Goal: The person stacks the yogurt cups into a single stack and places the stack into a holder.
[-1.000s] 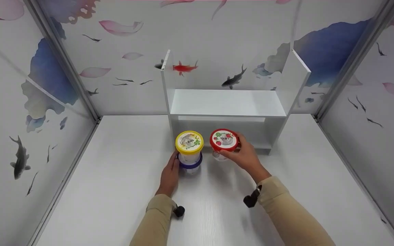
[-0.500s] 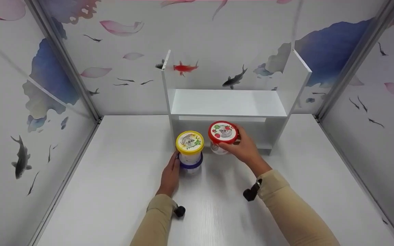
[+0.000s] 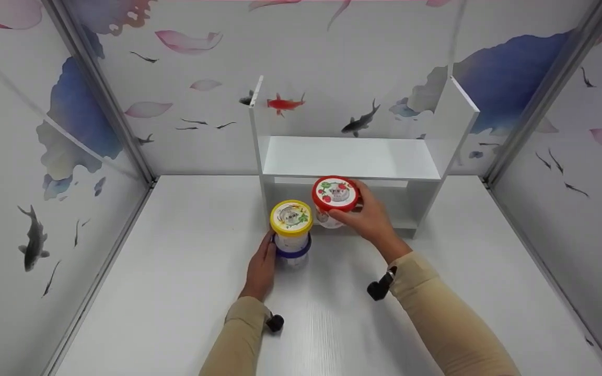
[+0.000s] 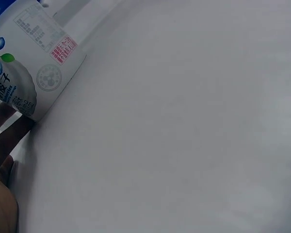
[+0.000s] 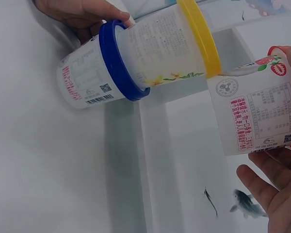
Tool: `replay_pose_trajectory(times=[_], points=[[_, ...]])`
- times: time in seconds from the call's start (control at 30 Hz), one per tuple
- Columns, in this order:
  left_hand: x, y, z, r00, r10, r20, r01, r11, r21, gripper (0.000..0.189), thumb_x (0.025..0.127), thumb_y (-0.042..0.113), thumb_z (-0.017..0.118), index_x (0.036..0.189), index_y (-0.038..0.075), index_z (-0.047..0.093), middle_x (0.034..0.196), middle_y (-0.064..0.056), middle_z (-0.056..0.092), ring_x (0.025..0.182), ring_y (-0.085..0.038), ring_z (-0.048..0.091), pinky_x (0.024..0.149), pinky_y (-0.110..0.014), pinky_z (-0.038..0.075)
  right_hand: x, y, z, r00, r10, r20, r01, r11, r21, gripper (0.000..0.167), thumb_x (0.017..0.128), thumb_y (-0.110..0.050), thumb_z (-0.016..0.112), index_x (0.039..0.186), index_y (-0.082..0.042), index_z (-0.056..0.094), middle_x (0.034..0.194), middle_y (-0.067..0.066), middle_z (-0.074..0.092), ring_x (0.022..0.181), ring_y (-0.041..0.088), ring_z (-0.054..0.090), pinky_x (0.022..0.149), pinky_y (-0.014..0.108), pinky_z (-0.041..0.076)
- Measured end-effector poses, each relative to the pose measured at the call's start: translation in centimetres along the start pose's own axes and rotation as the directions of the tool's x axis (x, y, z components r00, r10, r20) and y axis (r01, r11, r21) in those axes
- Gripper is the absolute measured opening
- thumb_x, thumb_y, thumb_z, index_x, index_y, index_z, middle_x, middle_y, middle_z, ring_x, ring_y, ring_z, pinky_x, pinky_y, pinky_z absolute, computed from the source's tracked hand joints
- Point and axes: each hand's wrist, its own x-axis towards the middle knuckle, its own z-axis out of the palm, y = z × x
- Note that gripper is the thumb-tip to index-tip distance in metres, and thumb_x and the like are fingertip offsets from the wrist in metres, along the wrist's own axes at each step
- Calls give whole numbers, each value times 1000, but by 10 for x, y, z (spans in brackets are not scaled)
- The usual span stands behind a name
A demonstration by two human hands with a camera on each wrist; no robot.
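Two white tubs stand stacked just in front of the shelf: one with a yellow lid (image 3: 291, 216) on top of one with a blue lid (image 3: 294, 252). My left hand (image 3: 260, 269) holds the lower tub from its left side, its fingers (image 4: 12, 133) close to the base in the left wrist view. With my right hand (image 3: 371, 214) I grip a third tub, strawberry-printed with a red lid (image 3: 335, 193), raised and tilted. In the right wrist view this strawberry tub (image 5: 257, 109) has its base edge right at the yellow lid's rim (image 5: 201, 36).
A white shelf unit (image 3: 350, 156) stands at the back of the white table (image 3: 196, 250), its upright side panels reaching above the middle board. Walls printed with fish and petals (image 3: 188, 42) enclose the table at the back and sides.
My right hand has lifted the red-lidded tub and brought it leftward toward the yellow-lidded one, tilting it. My left hand and the stack keep their place.
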Motion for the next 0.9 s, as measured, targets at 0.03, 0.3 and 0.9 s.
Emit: replay_pose_trajectory(times=[0.03,0.3,0.9], points=[[0,0,0,1000,-5,-1,5,1000,3,64,99,72,28,158,45,28,163,9,31,151,-21,27,123,-46,23,0,-1,1,1000,0,-2,0,1000,3,99,79,-44,87,156,-14,33,143,10,53,122,29,56,97,43,56],[0,1,-1,1000,-29,10,29,1000,1,68,98,74,28,159,42,26,164,8,30,152,-22,26,123,-48,21,4,-8,4,1000,-23,-4,23,1000,-4,99,77,-46,87,156,-15,35,141,10,56,120,28,58,95,42,56],[-1,-1,-1,999,-27,17,27,999,20,75,94,80,25,159,44,23,164,13,27,152,-19,24,124,-45,20,7,-21,8,994,-101,-51,98,994,-47,97,79,-43,86,155,-11,35,141,10,55,117,27,58,98,46,55]])
